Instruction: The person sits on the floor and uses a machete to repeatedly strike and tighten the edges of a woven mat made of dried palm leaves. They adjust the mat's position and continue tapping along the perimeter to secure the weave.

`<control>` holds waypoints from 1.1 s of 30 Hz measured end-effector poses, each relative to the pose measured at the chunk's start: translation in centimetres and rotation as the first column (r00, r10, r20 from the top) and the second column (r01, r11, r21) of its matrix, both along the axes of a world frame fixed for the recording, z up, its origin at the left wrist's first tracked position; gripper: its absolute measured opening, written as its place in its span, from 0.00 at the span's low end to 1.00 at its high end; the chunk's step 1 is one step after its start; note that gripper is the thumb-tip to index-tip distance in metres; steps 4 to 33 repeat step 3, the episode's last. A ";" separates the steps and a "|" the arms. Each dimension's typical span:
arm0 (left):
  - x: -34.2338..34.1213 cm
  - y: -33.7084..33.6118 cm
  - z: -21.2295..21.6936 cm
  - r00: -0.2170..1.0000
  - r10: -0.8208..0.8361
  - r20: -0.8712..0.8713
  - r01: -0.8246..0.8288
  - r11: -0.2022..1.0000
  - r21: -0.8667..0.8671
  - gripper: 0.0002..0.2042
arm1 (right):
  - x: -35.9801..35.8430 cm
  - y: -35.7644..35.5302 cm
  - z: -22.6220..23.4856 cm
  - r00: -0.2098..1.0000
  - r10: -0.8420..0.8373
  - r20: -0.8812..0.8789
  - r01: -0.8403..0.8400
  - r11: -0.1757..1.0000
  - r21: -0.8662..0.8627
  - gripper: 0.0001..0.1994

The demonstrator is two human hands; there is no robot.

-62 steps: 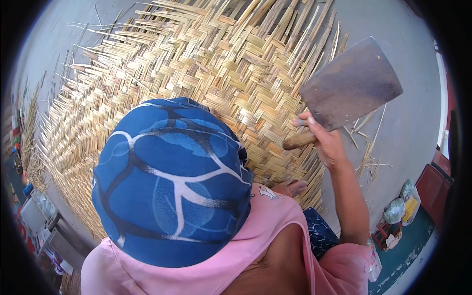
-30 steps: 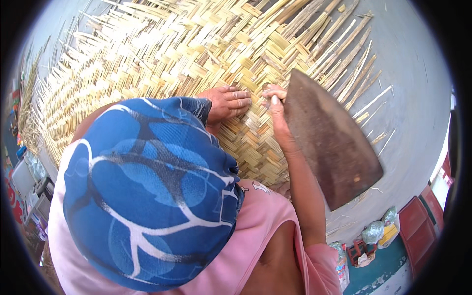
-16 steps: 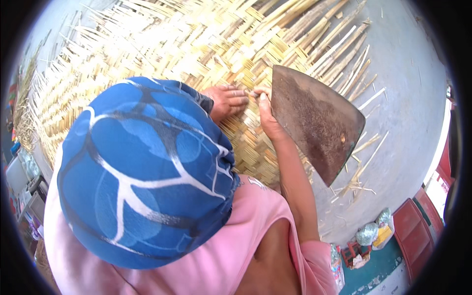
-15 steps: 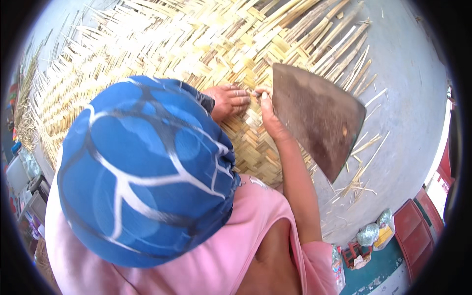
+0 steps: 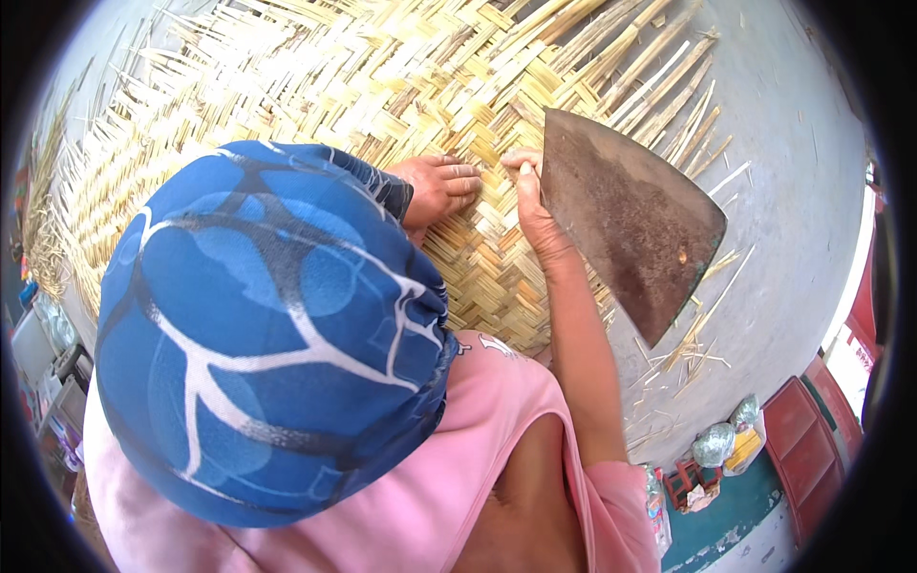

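Two hands rest on the woven bamboo mat (image 5: 315, 86), close together near its lower edge. The left hand (image 5: 435, 186) lies flat on the weave, palm down, fingers together and stretched toward the right hand, clamped on nothing; its fingertips stop just short of the other hand. A dark patterned sleeve (image 5: 382, 186) covers its wrist. The right hand (image 5: 530, 205) presses its fingertips onto the strips and is closed around the grip of a broad cleaver (image 5: 626, 220), whose handle is hidden within the palm. The rusty blade stands just to the right of this hand, flat face up toward the camera, its pointed corner reaching back along the bare forearm. Under the blade, and beyond it away from the hand, loose strip ends (image 5: 669, 86) of the mat fan out over the grey concrete floor (image 5: 802, 191). Bamboo scraps (image 5: 693, 344) lie on the floor beside the forearm. Below both hands, a blue patterned head cloth (image 5: 267, 325) and a pink shirt (image 5: 458, 477) fill the near view. Farther right of the forearm stand red crates (image 5: 807, 439) and some bags (image 5: 726, 444).
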State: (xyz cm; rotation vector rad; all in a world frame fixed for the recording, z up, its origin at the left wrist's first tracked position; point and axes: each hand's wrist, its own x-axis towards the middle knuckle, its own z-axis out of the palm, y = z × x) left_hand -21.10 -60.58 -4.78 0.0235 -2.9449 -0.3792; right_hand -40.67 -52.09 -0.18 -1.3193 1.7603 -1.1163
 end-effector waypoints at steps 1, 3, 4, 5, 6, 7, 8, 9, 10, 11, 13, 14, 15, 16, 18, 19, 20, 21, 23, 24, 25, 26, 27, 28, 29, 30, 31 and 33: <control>-0.1 0.2 -1.3 0.999 0.008 -0.045 -0.009 1.000 -0.005 0.18 | 0.0 -0.6 -0.8 1.000 0.019 0.023 -0.020 1.000 0.016 0.13; -0.1 0.1 -0.9 1.000 0.025 -0.018 -0.025 1.000 -0.004 0.20 | -0.7 -0.1 -1.2 0.997 0.052 0.062 -0.057 0.995 0.084 0.15; -0.1 0.1 -0.9 1.000 0.025 -0.018 -0.025 1.000 -0.004 0.20 | -0.7 -0.1 -1.2 0.997 0.052 0.062 -0.057 0.995 0.084 0.15; -0.1 0.1 -0.9 1.000 0.025 -0.018 -0.025 1.000 -0.004 0.20 | -0.7 -0.1 -1.2 0.997 0.052 0.062 -0.057 0.995 0.084 0.15; -0.1 0.1 -0.9 1.000 0.025 -0.018 -0.025 1.000 -0.004 0.20 | -0.7 -0.1 -1.2 0.997 0.052 0.062 -0.057 0.995 0.084 0.15; -0.1 0.1 -0.9 1.000 0.025 -0.018 -0.025 1.000 -0.004 0.20 | -0.7 -0.1 -1.2 0.997 0.052 0.062 -0.057 0.995 0.084 0.15; -0.1 0.1 -0.9 1.000 0.025 -0.018 -0.025 1.000 -0.004 0.20 | -0.7 -0.1 -1.2 0.997 0.052 0.062 -0.057 0.995 0.084 0.15; -0.1 0.1 -0.9 1.000 0.025 -0.018 -0.025 1.000 -0.004 0.20 | -0.7 -0.1 -1.2 0.997 0.052 0.062 -0.057 0.995 0.084 0.15; -0.1 0.1 -0.9 1.000 0.025 -0.018 -0.025 1.000 -0.004 0.20 | -0.7 -0.1 -1.2 0.997 0.052 0.062 -0.057 0.995 0.084 0.15; -0.1 0.1 -0.9 1.000 0.025 -0.018 -0.025 1.000 -0.004 0.20 | -0.7 -0.1 -1.2 0.997 0.052 0.062 -0.057 0.995 0.084 0.15; -0.1 0.1 -0.9 1.000 0.025 -0.018 -0.025 1.000 -0.004 0.20 | -0.7 -0.1 -1.2 0.997 0.052 0.062 -0.057 0.995 0.084 0.15; -0.1 0.1 -0.9 1.000 0.025 -0.018 -0.025 1.000 -0.004 0.20 | -0.7 -0.1 -1.2 0.997 0.052 0.062 -0.057 0.995 0.084 0.15; -0.1 0.1 -0.9 1.000 0.025 -0.018 -0.025 1.000 -0.004 0.20 | -0.7 -0.1 -1.2 0.997 0.052 0.062 -0.057 0.995 0.084 0.15; -0.1 0.1 -0.9 1.000 0.025 -0.018 -0.025 1.000 -0.004 0.20 | -0.7 -0.1 -1.2 0.997 0.052 0.062 -0.057 0.995 0.084 0.15; -0.1 0.1 -0.9 1.000 0.025 -0.018 -0.025 1.000 -0.004 0.20 | -0.7 -0.1 -1.2 0.997 0.052 0.062 -0.057 0.995 0.084 0.15; -0.1 0.1 -0.9 1.000 0.025 -0.018 -0.025 1.000 -0.004 0.20 | -0.7 -0.1 -1.2 0.997 0.052 0.062 -0.057 0.995 0.084 0.15; -0.1 0.1 -0.9 1.000 0.025 -0.018 -0.025 1.000 -0.004 0.20 | -0.7 -0.1 -1.2 0.997 0.052 0.062 -0.057 0.995 0.084 0.15; -0.1 0.1 -0.9 1.000 0.025 -0.018 -0.025 1.000 -0.004 0.20 | -0.7 -0.1 -1.2 0.997 0.052 0.062 -0.057 0.995 0.084 0.15; -0.1 0.1 -0.9 1.000 0.025 -0.018 -0.025 1.000 -0.004 0.20 | -0.7 -0.1 -1.2 0.997 0.052 0.062 -0.057 0.995 0.084 0.15; -0.1 0.1 -0.9 1.000 0.025 -0.018 -0.025 1.000 -0.004 0.20 | -0.7 -0.1 -1.2 0.997 0.052 0.062 -0.057 0.995 0.084 0.15; -0.1 0.1 -0.9 1.000 0.025 -0.018 -0.025 1.000 -0.004 0.20 | -0.7 -0.1 -1.2 0.997 0.052 0.062 -0.057 0.995 0.084 0.15; -0.1 0.1 -0.9 1.000 0.025 -0.018 -0.025 1.000 -0.004 0.20 | -0.7 -0.1 -1.2 0.997 0.052 0.062 -0.057 0.995 0.084 0.15; -0.1 0.1 -0.9 1.000 0.025 -0.018 -0.025 1.000 -0.004 0.20 | -0.7 -0.1 -1.2 0.997 0.052 0.062 -0.057 0.995 0.084 0.15; -0.1 0.1 -0.9 1.000 0.025 -0.018 -0.025 1.000 -0.004 0.20 | -0.7 -0.1 -1.2 0.997 0.052 0.062 -0.057 0.995 0.084 0.15; -0.1 0.1 -0.9 1.000 0.025 -0.018 -0.025 1.000 -0.004 0.20 | -0.7 -0.1 -1.2 0.997 0.052 0.062 -0.057 0.995 0.084 0.15; -0.1 0.1 -0.9 1.000 0.025 -0.018 -0.025 1.000 -0.004 0.20 | -0.7 -0.1 -1.2 0.997 0.052 0.062 -0.057 0.995 0.084 0.15; -0.1 0.1 -0.9 1.000 0.025 -0.018 -0.025 1.000 -0.004 0.20 | -0.7 -0.1 -1.2 0.997 0.052 0.062 -0.057 0.995 0.084 0.15; -0.1 0.1 -0.9 1.000 0.025 -0.018 -0.025 1.000 -0.004 0.20 | -0.7 -0.1 -1.2 0.997 0.052 0.062 -0.057 0.995 0.084 0.15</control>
